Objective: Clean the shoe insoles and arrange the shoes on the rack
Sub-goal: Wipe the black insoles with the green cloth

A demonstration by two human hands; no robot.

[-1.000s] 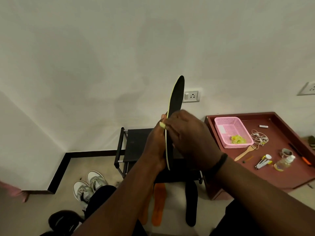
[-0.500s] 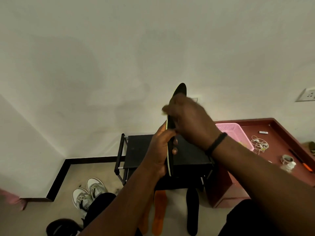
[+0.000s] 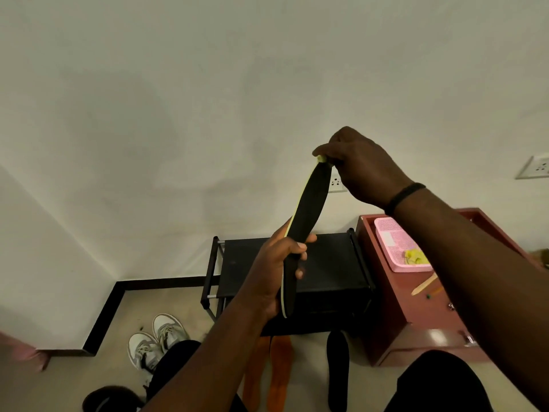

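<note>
My left hand (image 3: 279, 263) grips the lower half of a black insole (image 3: 309, 209) with a pale yellow-green edge, holding it upright in front of the wall. My right hand (image 3: 356, 168) pinches a small yellow-green cloth (image 3: 321, 158) against the insole's top tip. Below stands the black shoe rack (image 3: 326, 269). Two orange insoles (image 3: 277, 373) and another black insole (image 3: 338, 367) lie on the floor in front of it. A pair of grey-white sneakers (image 3: 154, 343) sits on the floor to the left.
A dark red table (image 3: 395, 322) stands right of the rack with a pink basket (image 3: 395, 242) holding a yellow cloth (image 3: 416, 257), plus a wooden fork (image 3: 424, 283). A black shoe (image 3: 110, 398) is at the bottom left. Wall sockets (image 3: 534, 166) are on the right.
My right hand has slid with the cloth up the insole from its middle to its top tip. The view has tilted upward a little.
</note>
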